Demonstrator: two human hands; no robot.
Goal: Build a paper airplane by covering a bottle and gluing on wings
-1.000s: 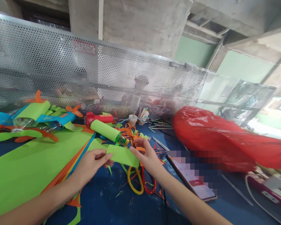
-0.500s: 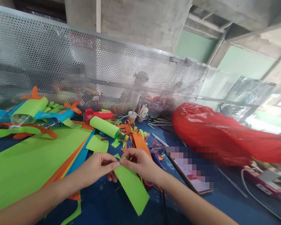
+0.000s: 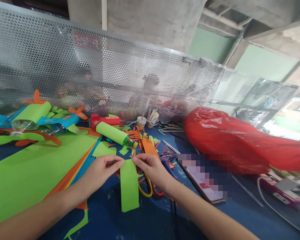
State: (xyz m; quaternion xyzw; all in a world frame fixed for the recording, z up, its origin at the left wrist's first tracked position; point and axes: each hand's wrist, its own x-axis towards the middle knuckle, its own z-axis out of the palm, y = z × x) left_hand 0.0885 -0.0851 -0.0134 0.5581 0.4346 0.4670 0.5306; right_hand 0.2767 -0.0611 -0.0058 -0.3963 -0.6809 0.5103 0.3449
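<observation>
A strip of bright green paper (image 3: 129,188) hangs down between my hands, its top edge pinched at both corners. My left hand (image 3: 107,166) grips the upper left corner between thumb and fingers. At the upper right corner, my right hand (image 3: 148,168) closes on the same strip. Just behind the strip and under my right hand lie scissors with yellow and red handle loops (image 3: 147,190), their blades hidden. Beyond my hands is a bottle wrapped in green paper (image 3: 112,133) with a yellow cap. Green paper scraps (image 3: 103,150) lie near my left hand.
Large green sheets (image 3: 40,170) cover the left of the blue table (image 3: 102,220). Bottle planes (image 3: 65,123) stand behind them. A phone (image 3: 202,180) and a red plastic bag (image 3: 222,140) are on the right. Cups of pens (image 3: 152,120) stand before a perforated metal screen (image 3: 130,73).
The green strip has swung from a slant to hanging nearly straight down. My hands have moved slightly apart and up, and the yellow scissor loop has come into view.
</observation>
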